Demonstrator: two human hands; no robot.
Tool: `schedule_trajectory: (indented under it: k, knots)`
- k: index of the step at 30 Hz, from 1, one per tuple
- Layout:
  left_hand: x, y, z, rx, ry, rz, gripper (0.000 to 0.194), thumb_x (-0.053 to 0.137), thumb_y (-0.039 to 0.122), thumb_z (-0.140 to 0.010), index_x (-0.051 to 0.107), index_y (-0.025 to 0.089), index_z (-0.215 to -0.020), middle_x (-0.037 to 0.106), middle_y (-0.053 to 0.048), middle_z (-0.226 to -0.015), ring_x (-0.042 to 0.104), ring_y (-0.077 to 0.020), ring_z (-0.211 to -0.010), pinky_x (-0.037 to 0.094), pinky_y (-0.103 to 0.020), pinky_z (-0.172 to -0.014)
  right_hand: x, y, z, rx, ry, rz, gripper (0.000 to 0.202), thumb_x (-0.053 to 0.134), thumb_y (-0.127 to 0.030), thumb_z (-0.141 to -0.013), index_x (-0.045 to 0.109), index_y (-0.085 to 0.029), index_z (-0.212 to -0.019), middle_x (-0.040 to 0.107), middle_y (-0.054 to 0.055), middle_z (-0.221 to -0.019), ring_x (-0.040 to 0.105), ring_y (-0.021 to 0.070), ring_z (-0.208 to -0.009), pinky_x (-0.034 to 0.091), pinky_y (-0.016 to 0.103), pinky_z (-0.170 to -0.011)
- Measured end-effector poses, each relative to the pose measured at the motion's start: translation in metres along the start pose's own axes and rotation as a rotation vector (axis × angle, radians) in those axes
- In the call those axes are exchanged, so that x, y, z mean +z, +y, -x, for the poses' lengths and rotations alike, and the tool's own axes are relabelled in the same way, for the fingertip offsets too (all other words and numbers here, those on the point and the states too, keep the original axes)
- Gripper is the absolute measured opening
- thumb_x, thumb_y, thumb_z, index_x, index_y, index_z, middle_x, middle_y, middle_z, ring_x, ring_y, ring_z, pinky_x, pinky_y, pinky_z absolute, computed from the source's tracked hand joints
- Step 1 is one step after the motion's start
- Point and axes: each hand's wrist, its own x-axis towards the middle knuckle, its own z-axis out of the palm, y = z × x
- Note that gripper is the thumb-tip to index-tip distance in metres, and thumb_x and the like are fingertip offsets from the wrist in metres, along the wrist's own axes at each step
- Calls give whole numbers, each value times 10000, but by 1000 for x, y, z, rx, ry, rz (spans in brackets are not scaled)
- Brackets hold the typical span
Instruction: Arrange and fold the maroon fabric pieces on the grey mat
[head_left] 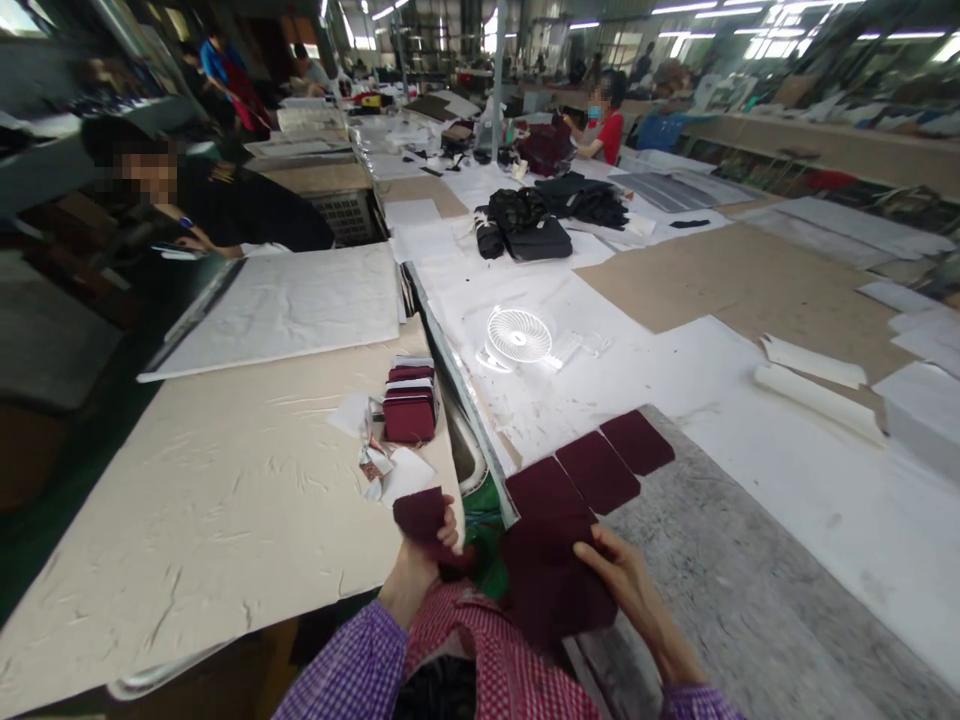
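Note:
My left hand (pixel 429 545) is closed around a folded maroon cloth piece (pixel 420 514), near the edge of the cream-covered table. My right hand (pixel 611 560) pinches a larger maroon cloth piece (pixel 555 580) at its upper right side, over the near edge of the right-hand table. Just beyond it, three flat maroon pieces (pixel 598 470) lie in a slanting row, partly on a grey mottled sheet (pixel 720 540). A stack of maroon and light pieces (pixel 409 405) sits on the cream table beyond my left hand, beside crumpled scraps (pixel 375 466).
A white fan (pixel 519 336) lies on the white-covered table (pixel 637 370). Farther back are dark folded garments (pixel 525 222). Rolled paper (pixel 817 400) is at the right. A gap (pixel 469 440) separates the two tables. A person in black (pixel 255 205) leans over at the left; others work behind.

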Motion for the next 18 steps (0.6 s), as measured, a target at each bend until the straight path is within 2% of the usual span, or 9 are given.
schedule_trajectory:
  k: [2,4,6,8,11,15,18]
  knots:
    - [-11,1,-4,84,40,-167,334,524,485,-790,626,167,-771,497,58,-485,296,-57,-348,278,-207,-403,-15,12,-18,43,20,9,282,559,-441,-791,579,-161,-816,638,-3,-730,604,168,-703,483,280,-654]
    - [-11,0,-6,137,61,-348,316,554,471,-783,654,173,-756,551,36,-520,397,-87,-413,347,-222,-472,-24,24,-36,76,23,38,290,579,-447,-763,574,-158,-782,635,-7,-702,598,166,-675,472,275,-625]
    - [-3,-4,-5,185,38,-539,257,605,428,-761,694,187,-758,662,-12,-663,553,-154,-619,427,-261,-651,-29,35,-50,98,16,81,296,572,-458,-753,572,-162,-763,637,-10,-678,595,168,-648,464,276,-598]
    - [10,-10,-3,216,-44,-710,208,621,391,-754,724,217,-801,715,-40,-838,597,-211,-825,419,-304,-820,-31,45,-62,114,17,146,293,554,-461,-748,573,-168,-749,639,-8,-654,593,177,-626,456,283,-578]
    - [28,-20,0,239,-242,-906,225,598,348,-774,721,263,-943,713,-39,-1023,601,-235,-973,390,-331,-928,-34,55,-77,122,64,303,242,571,-417,-720,580,-177,-700,635,5,-629,591,198,-628,438,304,-590]
    - [42,-36,-1,253,-430,-1103,370,568,294,-788,627,276,-1153,556,-28,-1329,530,-273,-1167,348,-377,-1011,-35,62,-88,128,122,517,156,573,-323,-763,607,-171,-754,655,22,-710,611,203,-715,444,339,-710]
    - [44,-51,-5,256,-497,-1230,481,568,251,-770,546,271,-1250,441,-44,-1426,534,-337,-1156,377,-452,-969,-31,63,-88,146,131,630,143,570,-289,-819,610,-153,-843,656,24,-798,615,180,-776,454,359,-787]
